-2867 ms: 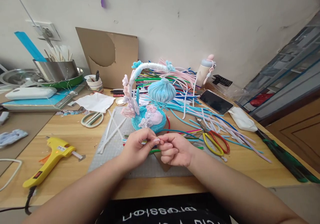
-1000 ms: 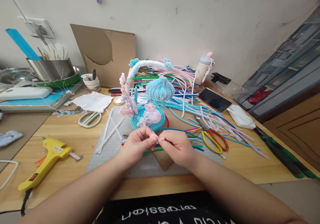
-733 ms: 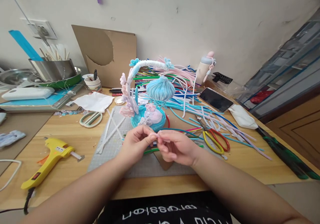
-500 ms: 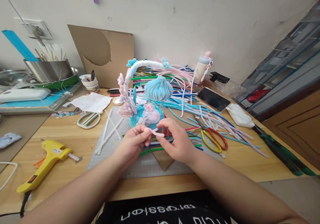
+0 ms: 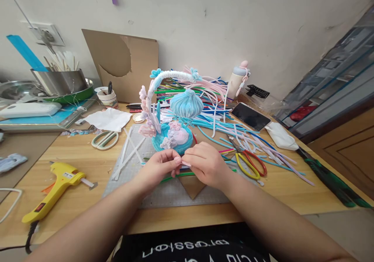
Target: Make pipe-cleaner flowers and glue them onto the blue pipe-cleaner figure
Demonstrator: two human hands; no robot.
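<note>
In the head view we've got our left hand point(image 5: 162, 164) and right hand point(image 5: 206, 164) meeting near the centre, both grips pinched closed on one short pale-pink chenille strip point(image 5: 186, 163), probably fingertip-only because it's so small. At 12 o'clock from there stands a blue chenille lampshade-like piece point(image 5: 187, 104) with a white arch point(image 5: 173, 75) and a round blue base point(image 5: 157, 141), near our fingers but clear of them. The grey cutting mat point(image 5: 169, 200) likely protects the bench point(image 5: 286, 195). Red-and-yellow-handled scissors point(image 5: 244, 153) lie at 3, the yellow hot glue gun point(image 5: 66, 174) at 9, presumably for easy reach. Chenille stems point(image 5: 210, 85) pile up at 1. Writing-wise, the white lettering point(image 5: 204, 245) on our black top point(image 5: 163, 234) at 6 looks upside down, maybe "profession", but we're not sure; the glue gun's label is too small to read.
</note>
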